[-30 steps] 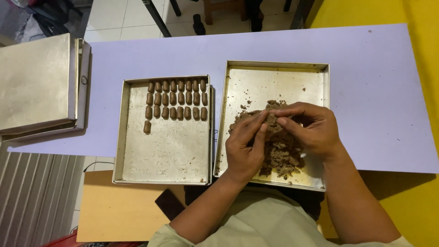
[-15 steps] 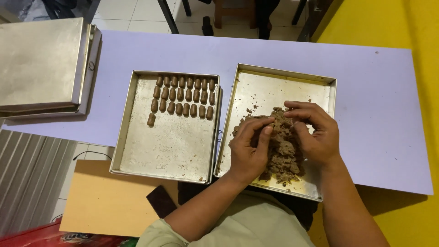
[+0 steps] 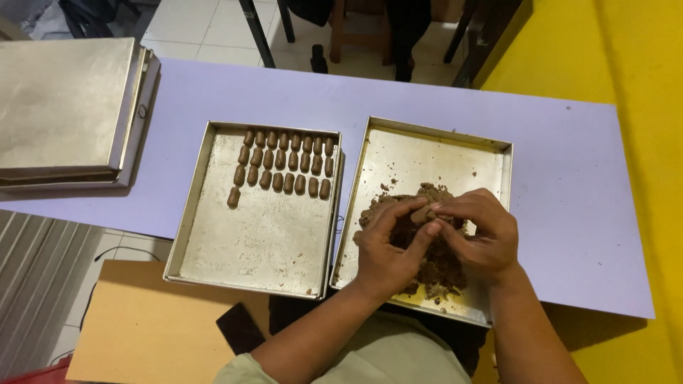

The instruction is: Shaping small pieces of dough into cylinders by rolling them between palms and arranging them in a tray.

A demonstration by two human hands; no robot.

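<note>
I see both hands low in the frame's centre-right, over the right tray (image 3: 491, 153): left hand (image 3: 388, 249) and right hand (image 3: 477, 238) with fingers pinched narrow around a small brown dough piece (image 3: 425, 213) above the dough heap (image 3: 434, 267). Shaped dough rolls (image 3: 284, 160) line the left tray (image 3: 249, 249) on the bench (image 3: 569, 185)

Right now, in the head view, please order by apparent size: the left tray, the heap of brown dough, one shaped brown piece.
1. Left tray, the largest.
2. Heap of brown dough, partly hidden by both hands.
3. One shaped brown piece, the smallest.
</note>
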